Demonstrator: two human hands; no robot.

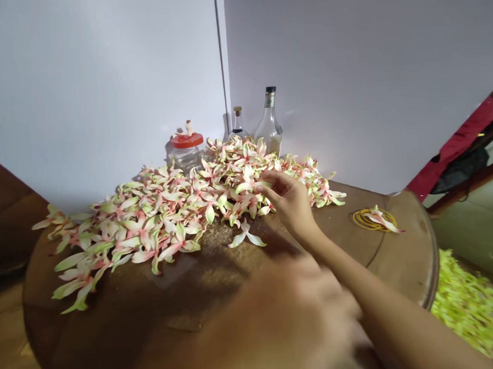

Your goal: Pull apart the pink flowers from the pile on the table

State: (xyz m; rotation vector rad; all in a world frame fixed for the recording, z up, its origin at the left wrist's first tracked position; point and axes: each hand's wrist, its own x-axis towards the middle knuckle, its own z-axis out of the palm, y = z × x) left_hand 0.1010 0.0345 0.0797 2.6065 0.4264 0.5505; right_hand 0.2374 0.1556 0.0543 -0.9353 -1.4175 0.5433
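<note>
A large heap of pink-and-white flowers with greenish petal tips [148,213] spreads over the round brown table [385,270]. My right hand [291,201] reaches to the front of the heap, thumb and forefinger pinched on the petal of a flower [247,181]. Just in front of the heap, a single white flower [246,235] lies on the tabletop. Close to the camera, my left hand [283,316] is smeared by motion above the table. Its fingers cannot be made out, nor whether anything is in them.
Behind the heap stand a red-lidded jar [187,141] with a flower on top, a small corked bottle [237,121] and a taller clear bottle [270,122], near the wall corner. Yellow loops [359,220] with a flower on them lie at right. Yellow-green petals [466,304] cover the floor.
</note>
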